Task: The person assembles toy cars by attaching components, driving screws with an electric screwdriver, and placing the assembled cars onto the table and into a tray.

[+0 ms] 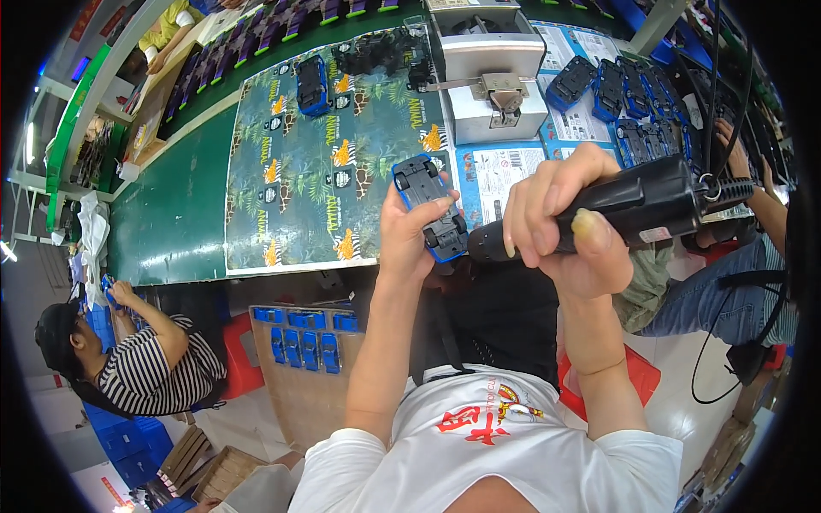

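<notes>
My left hand (402, 232) is closed around a blue toy car (422, 190), turned so its black underside faces up. The thumb presses across that underside. My right hand (569, 224) grips a black electric screwdriver (641, 198) lying nearly level. Its nose points left at the near end of the car; whether the bit touches the car cannot be made out. Beyond my hands, another blue car with a black underside (313, 85) lies on the printed sheet (295, 201). A heap of black parts (376, 56) sits to the right of that car.
A metal box with a small bracket (496, 98) stands beyond my hands. Several blue and black toy cars (609, 90) are grouped at the right. Purple pieces (244, 47) line the far belt. A person in stripes (154, 363) sits at left, near a board of blue cars (299, 346).
</notes>
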`<state>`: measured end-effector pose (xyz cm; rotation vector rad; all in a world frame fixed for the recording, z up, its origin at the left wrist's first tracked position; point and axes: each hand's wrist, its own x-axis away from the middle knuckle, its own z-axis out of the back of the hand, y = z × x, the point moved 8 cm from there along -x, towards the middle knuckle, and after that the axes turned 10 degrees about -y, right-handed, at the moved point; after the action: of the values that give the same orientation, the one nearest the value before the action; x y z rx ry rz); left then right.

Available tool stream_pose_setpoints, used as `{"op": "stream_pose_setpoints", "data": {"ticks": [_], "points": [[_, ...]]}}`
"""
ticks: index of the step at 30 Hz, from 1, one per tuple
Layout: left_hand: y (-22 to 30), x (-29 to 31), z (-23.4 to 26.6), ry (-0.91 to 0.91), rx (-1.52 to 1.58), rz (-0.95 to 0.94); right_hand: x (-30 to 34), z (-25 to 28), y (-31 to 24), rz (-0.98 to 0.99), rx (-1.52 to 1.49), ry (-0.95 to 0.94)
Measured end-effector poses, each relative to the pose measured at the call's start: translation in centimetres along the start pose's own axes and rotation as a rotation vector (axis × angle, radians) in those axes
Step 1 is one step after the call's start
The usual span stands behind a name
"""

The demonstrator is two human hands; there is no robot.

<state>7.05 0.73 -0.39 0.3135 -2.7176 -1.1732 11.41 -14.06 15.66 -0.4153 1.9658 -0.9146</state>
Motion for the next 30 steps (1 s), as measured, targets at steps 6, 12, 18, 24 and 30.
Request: {"op": "stream_pose_setpoints", "data": {"ticks": [6,12,18,24,30], "points": [[-0.3,0.1,0.3,0.050,0.017,-0.006,0.6,0.1,1.7,-0.173,0.099,-0.010],[-0.7,-0.1,0.2,0.034,0.031,0.075,0.1,-0.8,2.9,-0.133,0.017,-0.168],[-1.0,-0.3,0.2,0.016,0.038,0.094,-0.2,-1.6,2.7,-0.034,0.074,-0.305],[-1.3,-0.5,0.5,-0.016,0.053,0.112,-0.1,-0.9,3.1,-0.058,-0.028,-0.253],[-1.2,-0.4,0.3,-0.037,0.078,0.112,-0.2,-1.0,3.1,-0.031,-0.072,-0.257]]}}
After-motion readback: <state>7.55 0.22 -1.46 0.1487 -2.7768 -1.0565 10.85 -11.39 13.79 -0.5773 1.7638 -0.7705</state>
